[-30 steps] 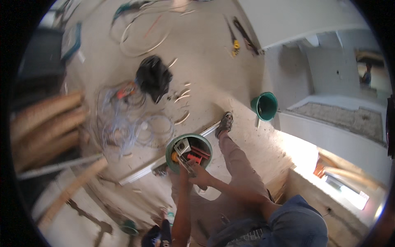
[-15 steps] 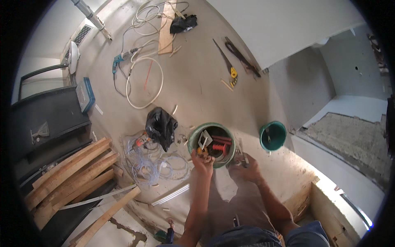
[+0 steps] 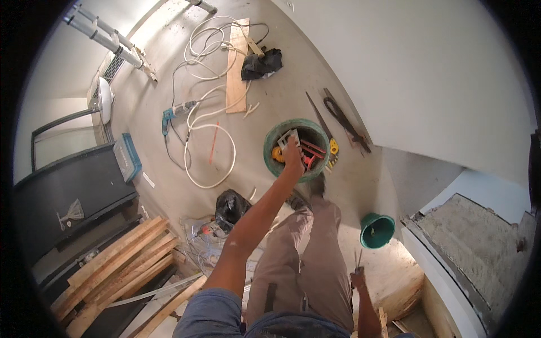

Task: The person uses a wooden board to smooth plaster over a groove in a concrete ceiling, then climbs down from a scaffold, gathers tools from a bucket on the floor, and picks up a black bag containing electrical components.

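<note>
- Head view: left hand (image 3: 293, 156) stretched forward over the green bucket (image 3: 274, 137) on the floor, fingers closed round the top of a grey flat tool (image 3: 287, 137) standing in the bucket.
- Bucket holds mixed tools: red handles (image 3: 311, 151), a yellow piece (image 3: 277, 154). Too small to tell exactly what each is.
- Right hand (image 3: 357, 278) low beside the right thigh, closed on thin pliers (image 3: 358, 259) with the tips pointing up.
- Smaller green bucket (image 3: 376, 230) on the floor just right of the person's leg, near the right hand, well apart from the tool bucket.
- Saw (image 3: 319, 117) and black strap-like tool (image 3: 345, 119) lie on the floor just beyond the tool bucket, by the wall.
- White cable (image 3: 214, 127) looped across the floor to the left of the bucket; blue power tool (image 3: 176, 112) at its far side.
- Plank (image 3: 236, 66) lies further out, a black bag (image 3: 262, 63) touching its right edge.
- Second black bag (image 3: 231, 207) near the left forearm, beside a clear cable tangle (image 3: 205, 239).
- Stack of wooden boards (image 3: 118, 265) at lower left.
</note>
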Demonstrator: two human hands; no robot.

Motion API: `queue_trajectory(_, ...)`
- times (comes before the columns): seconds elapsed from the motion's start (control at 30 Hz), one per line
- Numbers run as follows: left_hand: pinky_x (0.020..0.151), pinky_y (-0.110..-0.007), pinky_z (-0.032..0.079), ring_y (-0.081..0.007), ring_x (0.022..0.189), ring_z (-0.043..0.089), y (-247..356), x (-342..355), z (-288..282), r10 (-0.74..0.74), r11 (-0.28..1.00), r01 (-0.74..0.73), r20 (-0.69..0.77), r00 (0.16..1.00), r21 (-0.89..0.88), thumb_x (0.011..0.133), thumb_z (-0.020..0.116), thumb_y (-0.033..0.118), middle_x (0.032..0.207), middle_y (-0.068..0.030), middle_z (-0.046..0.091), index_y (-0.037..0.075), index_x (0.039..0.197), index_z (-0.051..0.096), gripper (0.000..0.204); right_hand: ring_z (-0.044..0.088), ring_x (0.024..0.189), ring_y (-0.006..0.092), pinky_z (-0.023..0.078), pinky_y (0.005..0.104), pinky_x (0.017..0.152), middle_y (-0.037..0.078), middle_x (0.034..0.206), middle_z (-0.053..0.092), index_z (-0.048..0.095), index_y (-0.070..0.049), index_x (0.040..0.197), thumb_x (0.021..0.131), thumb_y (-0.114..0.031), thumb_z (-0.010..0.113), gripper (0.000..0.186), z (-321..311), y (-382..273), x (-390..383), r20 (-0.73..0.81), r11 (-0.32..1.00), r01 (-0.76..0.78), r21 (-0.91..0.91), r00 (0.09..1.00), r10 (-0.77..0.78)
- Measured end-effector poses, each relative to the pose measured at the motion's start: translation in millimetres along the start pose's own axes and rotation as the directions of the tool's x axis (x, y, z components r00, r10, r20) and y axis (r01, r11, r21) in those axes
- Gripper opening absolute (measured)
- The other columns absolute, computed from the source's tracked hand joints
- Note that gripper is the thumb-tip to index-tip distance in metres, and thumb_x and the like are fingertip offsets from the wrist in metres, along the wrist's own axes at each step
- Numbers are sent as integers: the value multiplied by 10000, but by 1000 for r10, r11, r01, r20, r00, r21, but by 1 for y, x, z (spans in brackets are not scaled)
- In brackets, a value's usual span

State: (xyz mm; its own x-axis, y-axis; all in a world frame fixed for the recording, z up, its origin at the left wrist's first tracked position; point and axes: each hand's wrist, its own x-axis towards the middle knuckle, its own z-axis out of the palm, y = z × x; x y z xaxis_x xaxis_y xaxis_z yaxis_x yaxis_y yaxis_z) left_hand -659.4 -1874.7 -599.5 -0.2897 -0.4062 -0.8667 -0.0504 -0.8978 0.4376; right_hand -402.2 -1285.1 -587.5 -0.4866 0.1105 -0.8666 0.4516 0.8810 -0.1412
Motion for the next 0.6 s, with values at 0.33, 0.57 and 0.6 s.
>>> queue_trajectory(0.33, 829, -454, 470, -394, 922, 632, 127, 195, 205, 103, 397, -332, 317, 943, 856, 809, 585, 435, 959, -239, 659, -109, 1071, 578, 604, 535, 729, 240, 474, 396, 620, 124, 865, 508, 345, -39, 1161, 828, -81, 494, 367, 5, -182, 28, 222, 986, -110, 129, 972, 79)
queue_trajectory(0.57, 869, -481, 497, -441, 973, 623, 166, 323, 252, 145, -8, -448, 444, 884, 894, 787, 578, 452, 984, -303, 644, -95, 978, 638, 582, 505, 718, 199, 457, 341, 603, 94, 873, 478, 363, -48, 1103, 835, -34, 436, 278, -106, -369, 94, 272, 955, -222, 197, 948, 164)
queue_trajectory(0.6, 862, -478, 502, -433, 960, 630, 168, 338, 260, 132, -34, -462, 462, 877, 886, 786, 580, 454, 971, -300, 648, -94, 963, 643, 579, 501, 716, 193, 454, 333, 600, 89, 874, 474, 366, -49, 1095, 836, -28, 428, 267, -116, -398, 103, 274, 949, -236, 207, 946, 175)
